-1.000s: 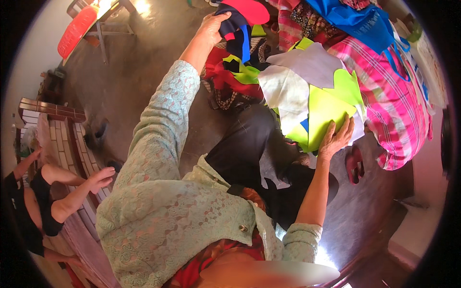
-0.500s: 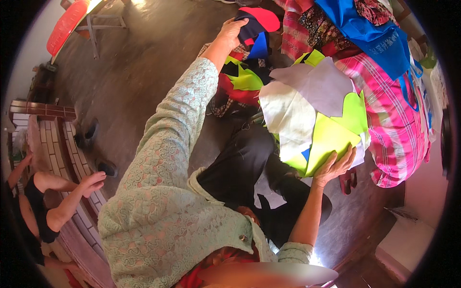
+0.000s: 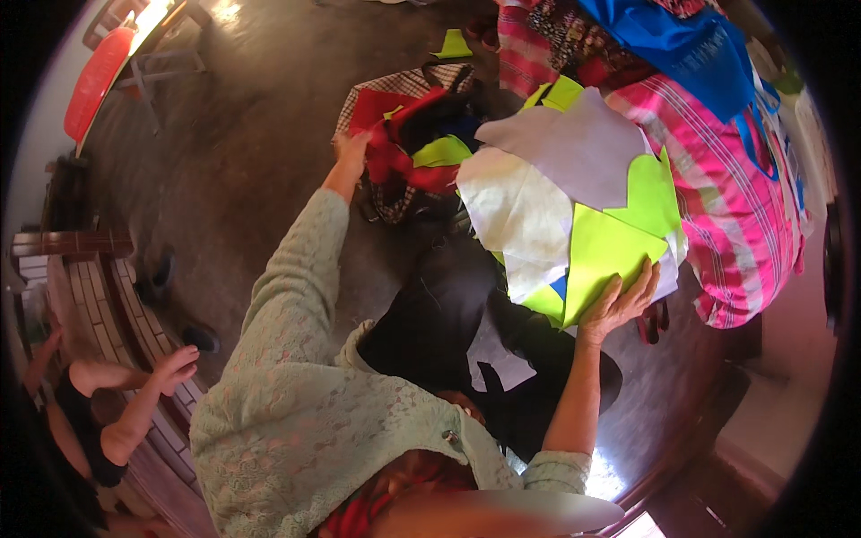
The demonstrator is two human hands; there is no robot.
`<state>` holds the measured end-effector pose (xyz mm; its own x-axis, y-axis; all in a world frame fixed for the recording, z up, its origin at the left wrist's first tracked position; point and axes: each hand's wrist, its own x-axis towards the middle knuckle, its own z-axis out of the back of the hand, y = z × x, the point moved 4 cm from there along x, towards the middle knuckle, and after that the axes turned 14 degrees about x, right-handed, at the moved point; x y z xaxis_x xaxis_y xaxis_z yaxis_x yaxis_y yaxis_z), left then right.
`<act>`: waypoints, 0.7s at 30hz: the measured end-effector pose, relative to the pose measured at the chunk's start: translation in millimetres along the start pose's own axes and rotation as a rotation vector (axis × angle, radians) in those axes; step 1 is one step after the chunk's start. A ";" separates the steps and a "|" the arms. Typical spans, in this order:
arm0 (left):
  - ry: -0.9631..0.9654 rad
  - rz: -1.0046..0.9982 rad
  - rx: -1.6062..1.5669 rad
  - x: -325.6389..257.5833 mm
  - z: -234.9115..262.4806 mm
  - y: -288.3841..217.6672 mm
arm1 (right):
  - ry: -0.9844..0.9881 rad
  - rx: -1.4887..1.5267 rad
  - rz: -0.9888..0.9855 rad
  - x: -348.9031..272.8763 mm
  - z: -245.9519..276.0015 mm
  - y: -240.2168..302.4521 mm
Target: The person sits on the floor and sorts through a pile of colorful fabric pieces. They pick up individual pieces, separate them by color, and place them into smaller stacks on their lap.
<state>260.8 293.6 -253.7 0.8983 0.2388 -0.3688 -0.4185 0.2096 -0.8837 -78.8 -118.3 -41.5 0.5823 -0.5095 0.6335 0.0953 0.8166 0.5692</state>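
My right hand (image 3: 621,300) grips the lower right edge of a stack of cloth pieces (image 3: 520,215), its fingers spread along the side. White, grey and bright yellow-green pieces show on top. To the left, my left hand (image 3: 353,151) is at the near left edge of a checkered cloth bag (image 3: 354,100). Its blurred fingers seem closed on red cloth (image 3: 378,109) there. Inside the bag lie more red, black and yellow-green scraps (image 3: 441,151).
A large pink plaid bundle (image 3: 708,188) stands on the right, with a blue bag (image 3: 677,45) on top. One yellow-green scrap (image 3: 453,44) lies on the floor beyond the checkered bag. At the left, another person's legs and hand (image 3: 148,394) show beside dark shoes (image 3: 199,337).
My left hand has let go of the dark and red cloth piece and come nearer and leftward to the bag's edge. My right hand keeps its hold on the stack.
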 end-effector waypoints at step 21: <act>0.383 -0.954 0.141 -258.4 -80.0 -204.4 | 0.004 0.076 -0.063 4.6 7.4 -2.9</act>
<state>125.0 113.2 -0.9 0.8366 -0.3971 0.3775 0.4991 0.2681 -0.8240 -82.3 -125.0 -36.4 0.5801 -0.5578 0.5936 0.0703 0.7603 0.6458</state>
